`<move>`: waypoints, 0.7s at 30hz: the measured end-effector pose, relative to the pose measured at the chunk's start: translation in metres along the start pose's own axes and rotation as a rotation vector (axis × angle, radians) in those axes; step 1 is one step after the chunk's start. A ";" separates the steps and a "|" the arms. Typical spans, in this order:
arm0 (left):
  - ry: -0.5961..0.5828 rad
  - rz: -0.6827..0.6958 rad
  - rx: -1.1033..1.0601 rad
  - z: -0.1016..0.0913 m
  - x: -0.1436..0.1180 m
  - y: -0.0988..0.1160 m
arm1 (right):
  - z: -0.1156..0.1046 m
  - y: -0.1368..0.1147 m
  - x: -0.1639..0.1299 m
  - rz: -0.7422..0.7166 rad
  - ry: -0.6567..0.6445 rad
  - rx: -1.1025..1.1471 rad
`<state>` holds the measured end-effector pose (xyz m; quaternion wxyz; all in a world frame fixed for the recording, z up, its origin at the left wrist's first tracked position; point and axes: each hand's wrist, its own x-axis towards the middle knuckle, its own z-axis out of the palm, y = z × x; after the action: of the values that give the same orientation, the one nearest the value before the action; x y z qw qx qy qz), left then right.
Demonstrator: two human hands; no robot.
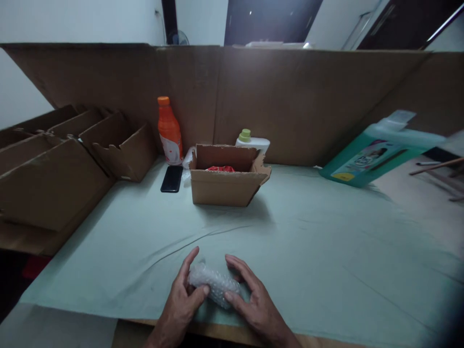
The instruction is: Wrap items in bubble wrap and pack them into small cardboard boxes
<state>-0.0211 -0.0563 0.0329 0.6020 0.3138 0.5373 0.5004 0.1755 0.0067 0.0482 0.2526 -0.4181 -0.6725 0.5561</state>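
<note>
A bubble-wrapped roll (213, 282) lies near the front edge of the table, tilted slightly down to the right. What is inside the wrap cannot be made out. At its left end, my left hand (184, 292) grips it, thumb on the near side and forefinger stretched out beyond. My right hand (252, 297) curves round the other end, its thumb pressed on the wrap and its fingers behind. Beyond both hands stands an open cardboard box (221, 188) with something red and crinkled (222, 168) showing inside.
A black phone (171, 179) and an orange bottle (169, 130) are left of the box. Behind it stands a white bottle with a green cap (253, 140). Cardboard bins (54, 179) line the left side. A large green jug (377, 150) is at right, before a cardboard wall (290, 96).
</note>
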 end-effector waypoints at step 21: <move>0.173 1.105 1.328 0.011 0.133 0.167 | -0.137 -0.017 -0.015 -0.064 0.487 -0.441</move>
<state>-0.0652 0.1211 0.1444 -0.0779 0.7772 0.5325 0.3261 0.2891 0.0674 0.1015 0.3268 -0.5620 -0.7094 0.2722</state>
